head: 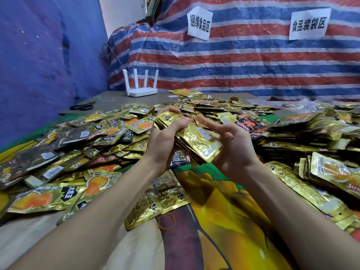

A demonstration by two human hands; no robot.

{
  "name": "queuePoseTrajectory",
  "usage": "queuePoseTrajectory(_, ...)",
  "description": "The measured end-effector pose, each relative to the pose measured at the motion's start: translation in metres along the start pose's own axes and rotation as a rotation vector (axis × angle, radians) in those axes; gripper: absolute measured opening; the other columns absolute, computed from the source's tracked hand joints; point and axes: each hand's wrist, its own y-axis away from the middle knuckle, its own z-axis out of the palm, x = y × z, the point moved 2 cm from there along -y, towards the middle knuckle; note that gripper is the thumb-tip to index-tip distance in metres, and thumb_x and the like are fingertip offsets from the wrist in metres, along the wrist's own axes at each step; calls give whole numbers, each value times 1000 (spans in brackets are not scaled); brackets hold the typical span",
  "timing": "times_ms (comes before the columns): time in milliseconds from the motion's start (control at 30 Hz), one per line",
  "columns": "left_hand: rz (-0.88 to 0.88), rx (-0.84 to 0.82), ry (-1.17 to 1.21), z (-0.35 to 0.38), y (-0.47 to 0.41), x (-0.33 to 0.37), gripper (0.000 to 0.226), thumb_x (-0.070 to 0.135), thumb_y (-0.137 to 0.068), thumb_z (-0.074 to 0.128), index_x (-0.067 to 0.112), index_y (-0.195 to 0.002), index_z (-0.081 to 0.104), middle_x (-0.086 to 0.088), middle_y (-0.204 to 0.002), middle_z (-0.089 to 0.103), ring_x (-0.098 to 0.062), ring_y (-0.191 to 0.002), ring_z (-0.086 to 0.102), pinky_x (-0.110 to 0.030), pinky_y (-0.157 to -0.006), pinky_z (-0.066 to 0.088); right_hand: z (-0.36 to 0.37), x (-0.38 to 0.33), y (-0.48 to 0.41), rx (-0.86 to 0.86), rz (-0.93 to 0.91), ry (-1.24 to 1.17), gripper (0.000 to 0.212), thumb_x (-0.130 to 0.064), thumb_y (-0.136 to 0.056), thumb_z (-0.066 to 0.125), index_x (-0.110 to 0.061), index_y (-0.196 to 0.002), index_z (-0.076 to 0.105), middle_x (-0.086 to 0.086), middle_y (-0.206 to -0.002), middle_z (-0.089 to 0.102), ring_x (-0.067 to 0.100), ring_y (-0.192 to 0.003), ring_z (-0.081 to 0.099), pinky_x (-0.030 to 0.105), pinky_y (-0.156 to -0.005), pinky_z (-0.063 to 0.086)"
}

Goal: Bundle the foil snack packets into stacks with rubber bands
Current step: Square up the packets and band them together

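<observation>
A stack of gold foil snack packets [196,139] is held up in mid-air between both hands. My left hand [165,137] grips the stack's far left end, fingers curled over its top edge. My right hand [231,145] cradles the stack's near right side, with a thin yellow rubber band [204,124] stretched at its fingertips. Another loose rubber band [166,222] lies on the cloth below my arms. Loose foil packets [81,137] cover the surface all around.
Bundled stacks of packets [311,137] pile up on the right. Black scissors [82,106] and a white router [142,90] sit at the far left. A striped tarp [253,59] with two paper signs forms the back wall.
</observation>
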Motion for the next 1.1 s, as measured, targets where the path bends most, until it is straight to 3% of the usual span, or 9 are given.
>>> queuePoseTrajectory(167,91,-39,-139,10,4,-2,27,18,-78,73,27,-99,58,-20,-94,59,-30,-82,61,-49,-76,51,-3,-3,2,-5,-75,157,41,-10,-87,45,-15,-110,78,10,-122,72,32,-116,66,53,-102,47)
queuePoseTrajectory(233,130,-23,-179,12,5,-2,29,19,-78,73,25,-101,56,-19,-95,59,-33,-84,61,-56,-82,52,-3,-5,4,34,-94,261,32,-6,-86,58,-13,-110,78,12,-119,73,33,-115,66,51,-100,49)
queuePoseTrajectory(367,170,23,-263,10,7,-1,29,22,-80,72,25,-103,55,-30,-114,60,-46,-103,63,-68,-88,50,-1,-6,10,113,-171,366,40,-19,-65,83,-13,-105,80,7,-107,77,21,-100,73,34,-77,61)
queuePoseTrajectory(500,178,121,-322,11,11,-3,25,29,-80,72,33,-97,55,-22,-119,59,-42,-110,60,-65,-95,48,5,-5,14,144,-330,696,45,-28,-63,90,-26,-106,80,-5,-110,77,7,-111,68,27,-97,52)
queuePoseTrajectory(667,59,247,-190,14,11,-5,23,35,-73,75,41,-88,59,-25,-125,60,-46,-114,60,-59,-89,54,12,-3,15,210,-515,1064,52,-33,-65,93,-28,-113,74,-12,-114,70,-5,-108,61,12,-94,46)
queuePoseTrajectory(867,-12,330,-92,12,10,-7,21,35,-69,77,43,-82,62,-19,-119,66,-40,-114,62,-65,-101,46,15,2,17,137,-517,1187,69,-27,-64,95,-17,-124,61,-7,-119,61,-5,-109,55,6,-89,39)
queuePoseTrajectory(933,-56,365,-8,10,6,-11,27,30,-71,78,33,-94,63,-18,-114,68,-37,-107,67,-60,-93,54,16,2,17,221,-570,1180,70,-28,-63,95,-16,-118,53,-3,-115,60,2,-105,57,12,-85,46)
queuePoseTrajectory(1033,-72,405,182,6,-2,-15,27,13,-87,73,16,-109,57,-7,-82,71,-21,-72,73,-37,-59,60,17,5,19,316,-605,1173,68,-31,-64,94,-18,-114,49,0,-109,59,15,-97,61,26,-82,51)
queuePoseTrajectory(1100,-92,430,209,3,-4,-14,26,11,-90,70,16,-111,56,-7,-84,69,-21,-71,71,-33,-57,58,16,10,17,307,-523,1066,66,-23,-67,91,-19,-116,47,-7,-102,62,8,-87,65,26,-79,55)
